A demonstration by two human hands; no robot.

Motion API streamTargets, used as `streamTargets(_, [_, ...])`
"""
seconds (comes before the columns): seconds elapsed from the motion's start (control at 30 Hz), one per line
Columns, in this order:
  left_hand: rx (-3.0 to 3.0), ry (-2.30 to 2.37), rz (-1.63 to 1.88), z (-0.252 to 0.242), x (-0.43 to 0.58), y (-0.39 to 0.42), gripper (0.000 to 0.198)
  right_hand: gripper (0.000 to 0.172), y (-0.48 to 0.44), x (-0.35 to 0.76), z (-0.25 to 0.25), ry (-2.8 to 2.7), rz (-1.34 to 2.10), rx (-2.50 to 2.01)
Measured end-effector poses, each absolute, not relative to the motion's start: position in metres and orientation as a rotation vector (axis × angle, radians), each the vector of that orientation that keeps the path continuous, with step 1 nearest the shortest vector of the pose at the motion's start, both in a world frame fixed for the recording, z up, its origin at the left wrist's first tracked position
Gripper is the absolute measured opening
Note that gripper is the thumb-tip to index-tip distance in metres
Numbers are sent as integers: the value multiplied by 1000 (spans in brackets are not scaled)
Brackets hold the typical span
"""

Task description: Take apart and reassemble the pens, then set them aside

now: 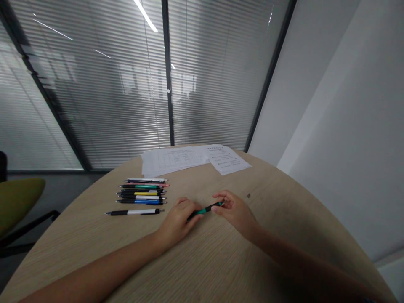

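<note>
A green and black pen (208,208) is held slightly slanted over the middle of the table. My left hand (180,216) is closed around its left part, which the fingers partly hide. At the pen's other end, my right hand (233,209) has its thumb against the barrel, and the index finger stands a little away above it. To the left of my left hand a white and black pen (135,212) lies by itself. Behind that one, several pens lie side by side in a row, among them a blue one (140,202), a yellow one (145,193) and a green one (143,186).
Printed paper sheets (176,160) lie at the far edge of the round wooden table (202,261), with one sheet (229,160) overlapping at the right. A small dark mark (248,195) shows on the tabletop. A yellow-green chair (20,202) stands at the left; a glass partition with blinds is behind.
</note>
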State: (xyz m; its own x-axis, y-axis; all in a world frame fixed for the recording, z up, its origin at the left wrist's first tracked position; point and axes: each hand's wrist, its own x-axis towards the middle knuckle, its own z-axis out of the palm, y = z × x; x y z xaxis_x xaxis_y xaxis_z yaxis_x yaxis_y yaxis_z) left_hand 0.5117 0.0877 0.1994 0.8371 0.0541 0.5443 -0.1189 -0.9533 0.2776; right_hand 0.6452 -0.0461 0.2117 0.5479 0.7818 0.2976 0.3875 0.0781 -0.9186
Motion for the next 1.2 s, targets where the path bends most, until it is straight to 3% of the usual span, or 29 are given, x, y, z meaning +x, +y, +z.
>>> streamTargets(0.17, [2653,85,813,200,515,88,12,23,-68,691,223,-1377,112,-1655])
streamTargets(0.33, [2686,62,774,200,517,88,11,24,-93,749,201,-1217,-190,-2082])
streamTargets(0.47, [2779,30,733,201,517,87,12,35,-96,769,177,-1016,-23,-2280])
streamTargets(0.67, [2912,-44,723,199,516,87,13,10,-88,768,174,-1079,-17,-2119])
streamTargets(0.77, [2928,-65,741,199,516,87,13,10,-90,751,183,-1090,46,-2057])
streamTargets(0.93, [2929,-64,760,200,515,87,13,13,-94,705,197,-985,434,-1651])
streamTargets(1.2, [2919,-154,851,201,515,85,13,8,-93,681,195,-1009,420,-1616])
